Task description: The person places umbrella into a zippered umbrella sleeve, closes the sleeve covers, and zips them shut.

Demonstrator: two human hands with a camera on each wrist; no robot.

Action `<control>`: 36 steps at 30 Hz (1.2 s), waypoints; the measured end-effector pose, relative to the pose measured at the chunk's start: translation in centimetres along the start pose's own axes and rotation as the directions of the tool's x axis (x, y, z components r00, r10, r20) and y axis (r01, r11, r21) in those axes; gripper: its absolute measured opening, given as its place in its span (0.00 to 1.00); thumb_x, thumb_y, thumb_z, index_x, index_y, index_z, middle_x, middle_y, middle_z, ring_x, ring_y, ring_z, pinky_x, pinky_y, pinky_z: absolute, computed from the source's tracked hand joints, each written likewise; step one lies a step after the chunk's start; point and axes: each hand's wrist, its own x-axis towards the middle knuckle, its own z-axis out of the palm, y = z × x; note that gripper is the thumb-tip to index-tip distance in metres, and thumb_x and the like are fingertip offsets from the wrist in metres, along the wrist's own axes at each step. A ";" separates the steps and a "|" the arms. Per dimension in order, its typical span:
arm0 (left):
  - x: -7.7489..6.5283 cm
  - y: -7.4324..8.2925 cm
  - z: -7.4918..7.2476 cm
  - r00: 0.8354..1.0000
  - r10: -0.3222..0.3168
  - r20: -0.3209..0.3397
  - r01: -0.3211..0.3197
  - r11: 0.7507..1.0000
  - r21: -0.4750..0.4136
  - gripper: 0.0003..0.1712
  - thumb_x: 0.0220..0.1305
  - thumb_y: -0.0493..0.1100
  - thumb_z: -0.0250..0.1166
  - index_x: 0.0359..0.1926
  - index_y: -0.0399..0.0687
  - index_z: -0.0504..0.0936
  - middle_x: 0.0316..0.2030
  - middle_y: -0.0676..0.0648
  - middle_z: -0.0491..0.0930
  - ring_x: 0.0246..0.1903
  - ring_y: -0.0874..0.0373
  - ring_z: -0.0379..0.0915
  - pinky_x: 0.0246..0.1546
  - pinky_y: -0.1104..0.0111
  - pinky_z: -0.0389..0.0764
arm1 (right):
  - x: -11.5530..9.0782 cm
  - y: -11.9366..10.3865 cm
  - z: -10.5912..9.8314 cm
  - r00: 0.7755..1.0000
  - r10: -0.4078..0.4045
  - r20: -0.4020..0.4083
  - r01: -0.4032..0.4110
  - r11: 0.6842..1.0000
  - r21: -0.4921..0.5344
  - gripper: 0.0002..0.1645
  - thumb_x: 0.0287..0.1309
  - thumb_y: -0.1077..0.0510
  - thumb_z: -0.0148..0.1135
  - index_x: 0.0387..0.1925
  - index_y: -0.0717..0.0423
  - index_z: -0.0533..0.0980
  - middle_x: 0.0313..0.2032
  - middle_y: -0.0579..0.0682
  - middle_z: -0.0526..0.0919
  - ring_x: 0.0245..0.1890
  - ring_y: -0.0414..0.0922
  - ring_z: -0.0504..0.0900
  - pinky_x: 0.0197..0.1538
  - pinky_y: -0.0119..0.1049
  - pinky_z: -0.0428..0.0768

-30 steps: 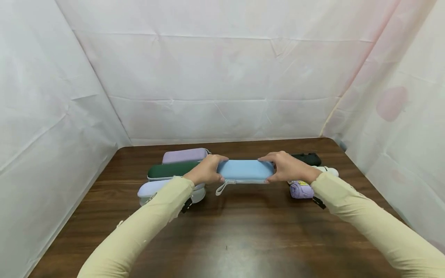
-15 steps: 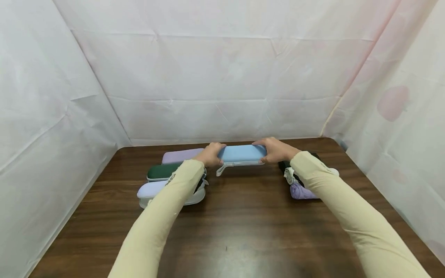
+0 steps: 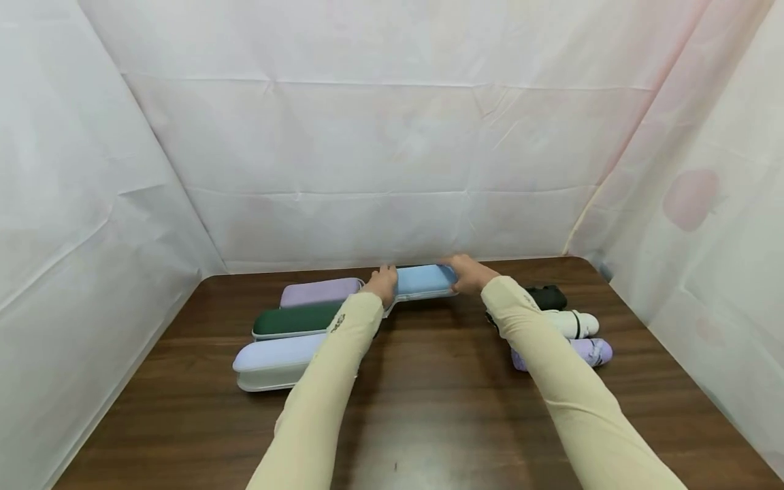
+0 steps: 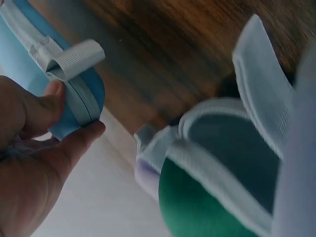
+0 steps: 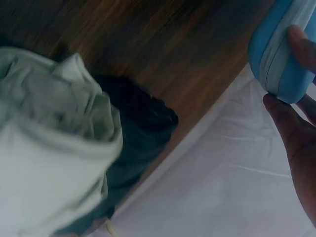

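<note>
From the head view, the person's left hand (image 3: 382,282) and right hand (image 3: 468,273) grip the two ends of a light blue case (image 3: 425,281) near the table's back edge; whether it touches the wood I can't tell. Its long axis runs crosswise between the hands, right end slightly farther off, zip band (image 3: 424,297) toward the person. Left of the blue case lie a purple case (image 3: 320,292), a green case (image 3: 300,320) and a pale lavender case (image 3: 278,354); right of it, a black bundle (image 3: 547,297), a white roll (image 3: 572,324) and a purple roll (image 3: 593,352). The dark wood-grain table (image 3: 429,422) stands against creased white sheeting (image 3: 367,136), pink print (image 3: 691,199) showing on the right. Dark marks on the left sleeve (image 3: 338,322) are too small to read. In the left wrist view, thumb and finger pinch the blue case's end beside its grey loop (image 4: 76,59). In the right wrist view, the other end sits between thumb and fingers.
</note>
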 end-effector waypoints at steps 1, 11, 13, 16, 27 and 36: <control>0.2 0.1 0.3 1.000 -0.010 -0.003 0.010 1.000 0.004 0.39 0.65 0.29 0.57 0.72 0.34 0.49 0.69 0.34 0.50 0.65 0.38 0.53 0.60 0.55 0.63 | 0.1 0.0 0.2 1.000 -0.001 -0.009 0.000 1.000 -0.010 0.44 0.46 0.72 0.69 0.67 0.64 0.63 0.62 0.66 0.67 0.62 0.60 0.65 0.58 0.51 0.68; 0.8 0.8 2.8 0.999 -0.043 -0.015 0.043 0.998 0.042 0.31 0.63 0.28 0.58 0.65 0.30 0.58 0.60 0.31 0.59 0.56 0.37 0.61 0.48 0.55 0.73 | -0.2 1.1 3.1 0.998 0.063 0.011 -0.061 0.995 -0.078 0.42 0.51 0.68 0.68 0.66 0.67 0.61 0.62 0.65 0.67 0.62 0.60 0.64 0.60 0.50 0.66; 0.8 0.7 3.1 0.999 -0.040 -0.022 0.041 0.998 0.047 0.30 0.62 0.28 0.58 0.64 0.30 0.59 0.60 0.31 0.60 0.55 0.37 0.62 0.49 0.55 0.73 | -0.2 1.0 3.3 0.997 0.070 0.015 -0.069 0.994 -0.089 0.41 0.51 0.68 0.67 0.66 0.68 0.61 0.63 0.66 0.66 0.63 0.61 0.63 0.61 0.50 0.65; 0.7 0.4 3.1 0.998 -0.040 -0.046 0.041 0.999 0.031 0.30 0.61 0.27 0.60 0.63 0.30 0.62 0.59 0.32 0.62 0.54 0.38 0.64 0.49 0.55 0.73 | -0.2 0.5 3.0 0.996 0.084 0.025 -0.082 0.993 -0.089 0.41 0.52 0.69 0.66 0.67 0.68 0.61 0.64 0.67 0.64 0.64 0.62 0.62 0.62 0.50 0.64; -1.2 -0.5 -2.0 0.995 -0.004 -0.104 0.011 0.997 0.072 0.26 0.67 0.36 0.54 0.66 0.40 0.66 0.62 0.39 0.66 0.57 0.44 0.68 0.48 0.53 0.75 | -0.6 -3.0 -0.8 0.970 0.125 0.209 -0.103 0.988 -0.113 0.40 0.63 0.65 0.55 0.71 0.69 0.49 0.71 0.66 0.47 0.71 0.61 0.43 0.68 0.51 0.51; -7.1 -3.2 -7.3 0.891 0.353 -0.286 -0.352 0.934 0.058 0.21 0.66 0.35 0.55 0.60 0.44 0.74 0.59 0.45 0.72 0.56 0.49 0.69 0.48 0.55 0.75 | -3.9 -4.4 -5.0 0.991 -0.056 0.121 0.061 0.998 -0.035 0.32 0.60 0.71 0.50 0.66 0.69 0.61 0.67 0.66 0.59 0.70 0.63 0.45 0.67 0.56 0.49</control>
